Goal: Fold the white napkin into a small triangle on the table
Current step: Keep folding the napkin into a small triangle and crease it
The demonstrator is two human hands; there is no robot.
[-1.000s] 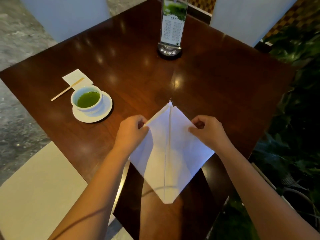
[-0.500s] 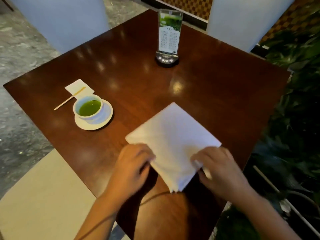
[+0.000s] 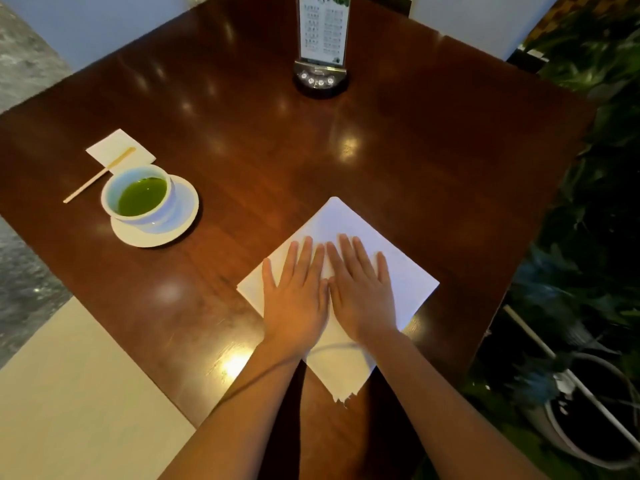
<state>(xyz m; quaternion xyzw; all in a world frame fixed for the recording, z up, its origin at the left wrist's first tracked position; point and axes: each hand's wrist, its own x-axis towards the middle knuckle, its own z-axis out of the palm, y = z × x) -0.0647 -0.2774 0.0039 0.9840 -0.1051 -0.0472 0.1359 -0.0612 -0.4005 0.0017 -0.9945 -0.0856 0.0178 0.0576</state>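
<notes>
Both hands lie flat and open, side by side with thumbs touching — left hand [image 3: 296,299] and right hand [image 3: 360,296] pressing palms-down on the white napkin [image 3: 398,271], gripping nothing.

Napkin sits as a diamond at the near corner of the table [image 3: 415,150], one point aimed away from the person, the nearest point ragged and reaching about to the table's near edge. Looks to be a square at this stage, not yet a triangle; the hands appear to be smoothing or flattening it.

Handling, as a judgement: thin, light, soft paper or cloth, no stiffness to speak of. It should hold a crease only if pressed firmly, and may slide on the glossy wood. Best taken by a corner — pinch a side point, carry it across to the opposite one, keep the other palm down as an anchor. The frayed near tip could tear further if tugged.

Outward from the napkin: cup [image 3: 140,197] of green liquid on a saucer [image 3: 180,223], well apart to its left; beyond the cup, a small white paper [image 3: 114,150] with a wooden stick [image 3: 97,176] across it. Far beyond the napkin, a menu stand [image 3: 322,43] upright on a dark round base.
</notes>
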